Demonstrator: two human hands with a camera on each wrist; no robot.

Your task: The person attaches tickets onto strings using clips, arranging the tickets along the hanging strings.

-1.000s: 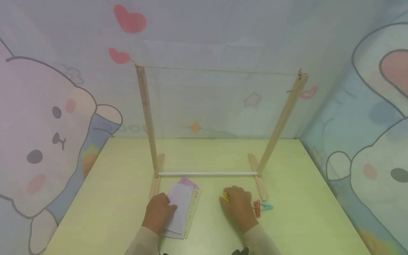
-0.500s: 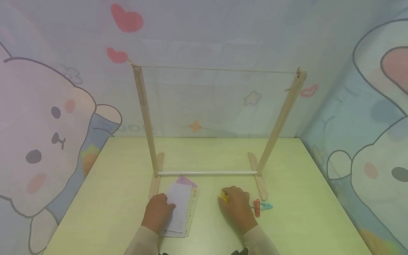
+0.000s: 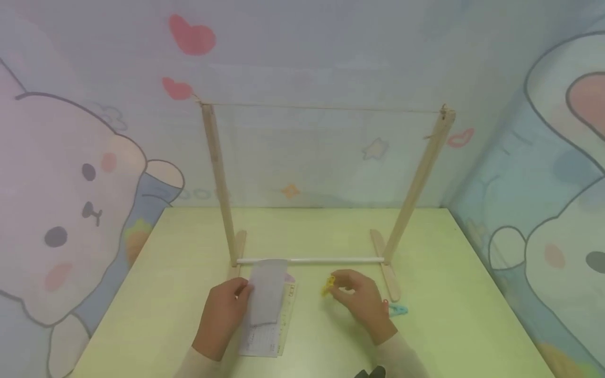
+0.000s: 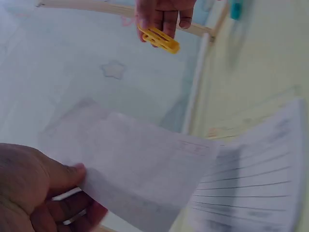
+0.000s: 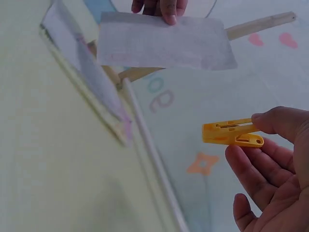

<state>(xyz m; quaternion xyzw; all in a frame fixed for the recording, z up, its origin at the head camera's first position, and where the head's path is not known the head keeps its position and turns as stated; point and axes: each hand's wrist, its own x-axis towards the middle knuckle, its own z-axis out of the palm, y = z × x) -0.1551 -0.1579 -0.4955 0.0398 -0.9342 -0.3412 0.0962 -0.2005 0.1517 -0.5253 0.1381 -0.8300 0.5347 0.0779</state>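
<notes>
Well short of the table (image 3: 307, 231)'s far edge, the left hand (image 3: 222, 312) has paper (image 3: 268, 294) pinched, and the right hand (image 3: 363, 300) grips a yellow clothespin (image 5: 215, 133)!

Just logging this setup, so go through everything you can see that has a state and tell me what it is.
Left hand: pinching a loose sheet
Loose sheet: raised above the paper stack
Paper stack: lying on the table, edges uneven
Right hand: pinching the yellow clip
Yellow clip: off the table
Turquoise clip: lying on the table
Red clip: partly hidden
Posts: standing
Cord: strung between the posts
</notes>
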